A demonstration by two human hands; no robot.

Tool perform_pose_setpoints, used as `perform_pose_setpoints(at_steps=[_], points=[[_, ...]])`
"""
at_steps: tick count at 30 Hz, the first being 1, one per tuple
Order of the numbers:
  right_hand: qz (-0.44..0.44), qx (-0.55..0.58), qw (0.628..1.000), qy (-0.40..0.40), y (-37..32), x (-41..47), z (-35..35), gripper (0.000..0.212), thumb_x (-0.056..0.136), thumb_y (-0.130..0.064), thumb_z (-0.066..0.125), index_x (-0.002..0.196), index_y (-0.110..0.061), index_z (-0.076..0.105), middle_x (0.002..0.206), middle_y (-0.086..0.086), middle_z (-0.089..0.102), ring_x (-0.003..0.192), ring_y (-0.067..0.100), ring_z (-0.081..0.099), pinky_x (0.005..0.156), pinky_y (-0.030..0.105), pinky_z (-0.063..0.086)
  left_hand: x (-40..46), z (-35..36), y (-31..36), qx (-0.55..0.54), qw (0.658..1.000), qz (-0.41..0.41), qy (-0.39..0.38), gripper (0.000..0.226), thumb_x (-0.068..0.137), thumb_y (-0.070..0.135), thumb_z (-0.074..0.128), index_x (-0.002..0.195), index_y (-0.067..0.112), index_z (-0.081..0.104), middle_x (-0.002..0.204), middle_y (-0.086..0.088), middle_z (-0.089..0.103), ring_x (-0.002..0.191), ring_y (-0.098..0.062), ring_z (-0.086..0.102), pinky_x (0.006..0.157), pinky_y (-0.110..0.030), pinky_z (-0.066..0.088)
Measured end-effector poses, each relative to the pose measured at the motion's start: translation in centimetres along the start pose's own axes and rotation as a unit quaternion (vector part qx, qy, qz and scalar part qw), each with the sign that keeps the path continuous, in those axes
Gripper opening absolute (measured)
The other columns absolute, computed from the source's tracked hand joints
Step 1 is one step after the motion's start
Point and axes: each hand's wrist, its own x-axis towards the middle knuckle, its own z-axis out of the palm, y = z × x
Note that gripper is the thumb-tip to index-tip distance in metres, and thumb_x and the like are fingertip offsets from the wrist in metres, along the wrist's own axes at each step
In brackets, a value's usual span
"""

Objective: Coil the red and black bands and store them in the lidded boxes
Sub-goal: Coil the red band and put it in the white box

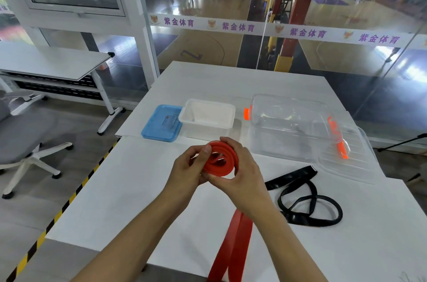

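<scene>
The red band (223,159) is partly wound into a coil above the white table (129,189). My left hand (188,169) grips the coil's left side with the thumb over its rim, and my right hand (240,172) cups its right side. The band's loose tail hangs down under my right wrist and off the table's front edge. The black band (309,203) lies uncoiled in loose loops on the table to the right. Behind stand a white open box (208,117) with its blue lid (161,123) beside it, and a clear box (288,120) with orange clips.
The clear box's lid (346,157) lies flat at the right of the table. A grey office chair (20,140) and another white desk (53,62) stand to the left. Yellow-black tape (67,203) marks the floor along the table's left edge. A glass wall is behind.
</scene>
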Motion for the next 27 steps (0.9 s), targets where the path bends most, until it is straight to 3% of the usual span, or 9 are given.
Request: perform_pose_setpoints(at_steps=[6, 9, 11, 15, 19, 24, 27], points=[[-0.025, -0.096, 0.987, -0.129, 0.0, 1.0, -3.1, 0.085, 0.073, -0.056, 0.088, 0.143, -0.053, 0.041, 0.120, -0.022, 0.056, 0.116, 0.000, 0.057, 0.104, 0.024, 0.047, 1.0, -2.6, 1.4, 0.078, 0.989, -0.039, -0.122, 0.039, 0.081, 0.039, 0.069, 0.111, 0.015, 0.074, 0.106, -0.006, 0.078, 0.106, -0.028, 0.073, 0.086, -0.035, 0.060], [-0.044, -0.142, 0.972, -0.183, -0.6, 1.6, -3.7, 0.088, 0.073, -0.055, 0.087, 0.144, -0.057, 0.036, 0.119, -0.018, 0.057, 0.114, 0.003, 0.055, 0.103, 0.026, 0.047, 1.6, -3.1, 3.4, 0.172, 0.963, -0.048, -0.205, 0.041, 0.082, 0.037, 0.074, 0.119, 0.018, 0.072, 0.112, -0.004, 0.078, 0.107, -0.023, 0.074, 0.091, -0.034, 0.060], [-0.052, -0.146, 0.969, -0.193, -1.0, 2.0, -3.8, 0.090, 0.072, -0.055, 0.087, 0.145, -0.057, 0.035, 0.121, -0.017, 0.057, 0.115, 0.004, 0.055, 0.105, 0.029, 0.048, 2.0, -2.8, 4.5, 0.235, 0.946, -0.036, -0.221, 0.037, 0.082, 0.034, 0.079, 0.116, 0.020, 0.073, 0.109, -0.001, 0.079, 0.105, -0.018, 0.074, 0.090, -0.031, 0.059], [-0.073, -0.147, 0.972, -0.168, -2.2, 3.0, -4.8, 0.095, 0.071, -0.052, 0.090, 0.149, -0.051, 0.036, 0.128, -0.019, 0.056, 0.119, 0.002, 0.054, 0.107, 0.027, 0.047, 2.5, -1.9, 5.2, 0.277, 0.947, 0.048, -0.154, 0.029, 0.081, 0.027, 0.083, 0.109, 0.025, 0.076, 0.100, 0.006, 0.080, 0.099, -0.010, 0.075, 0.086, -0.026, 0.060], [-0.113, -0.147, 0.975, -0.121, -4.2, 5.1, -6.3, 0.092, 0.069, -0.049, 0.093, 0.145, -0.045, 0.041, 0.129, -0.019, 0.055, 0.114, 0.003, 0.055, 0.101, 0.025, 0.049, 2.8, -0.9, 6.6, 0.193, 0.972, 0.102, -0.092, 0.030, 0.081, 0.016, 0.083, 0.109, 0.016, 0.076, 0.097, 0.000, 0.081, 0.092, -0.012, 0.077, 0.078, -0.020, 0.058], [-0.156, -0.113, 0.979, -0.071, -5.9, 7.6, -7.6, 0.086, 0.073, -0.048, 0.091, 0.145, -0.048, 0.043, 0.132, -0.021, 0.057, 0.120, 0.007, 0.056, 0.102, 0.025, 0.048, 3.9, 0.3, 9.4, 0.137, 0.978, 0.158, -0.025, 0.032, 0.080, 0.025, 0.081, 0.111, 0.019, 0.075, 0.097, 0.002, 0.081, 0.092, -0.015, 0.077, 0.085, -0.028, 0.061], [-0.139, -0.047, 0.986, -0.078, -6.0, 8.7, -7.6, 0.088, 0.078, -0.040, 0.090, 0.148, -0.055, 0.038, 0.137, -0.037, 0.052, 0.125, -0.004, 0.054, 0.104, 0.016, 0.045, 4.3, 1.3, 10.1, 0.105, 0.980, 0.169, 0.016, 0.049, 0.071, 0.042, 0.081, 0.114, 0.020, 0.075, 0.101, 0.002, 0.080, 0.096, -0.016, 0.076, 0.092, -0.035, 0.061]])
